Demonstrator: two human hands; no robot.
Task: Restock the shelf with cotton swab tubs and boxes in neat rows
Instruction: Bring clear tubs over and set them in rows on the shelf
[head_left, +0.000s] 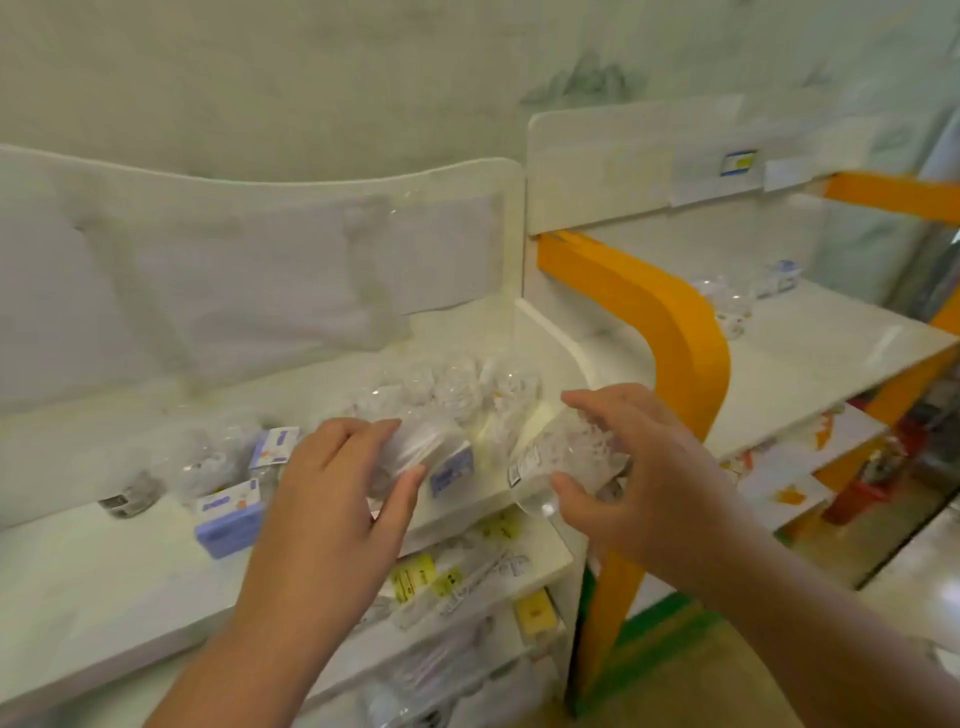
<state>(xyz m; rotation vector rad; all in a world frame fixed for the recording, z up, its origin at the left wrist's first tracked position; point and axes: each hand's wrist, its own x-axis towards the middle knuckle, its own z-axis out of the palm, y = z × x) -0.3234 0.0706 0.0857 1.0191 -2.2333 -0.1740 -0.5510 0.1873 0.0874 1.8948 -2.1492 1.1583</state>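
Clear plastic in both our hands: the right hand (623, 467) curls round a tilted cotton swab tub (561, 462) over the shelf's (104, 587) front edge, not yet set down, while the left hand (332, 499) wraps another tub (415, 449) lying on the shelf. Just beyond, a cluster of tubs (467, 389) stands bunched, not in a row. Off left, purple boxes (228, 514) and loose tubs sit scattered. We'd call this early going, with most of the lining-up left.

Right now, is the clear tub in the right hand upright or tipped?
Tipped: the clear round plastic tub lies slanted in the right hand, above the shelf.
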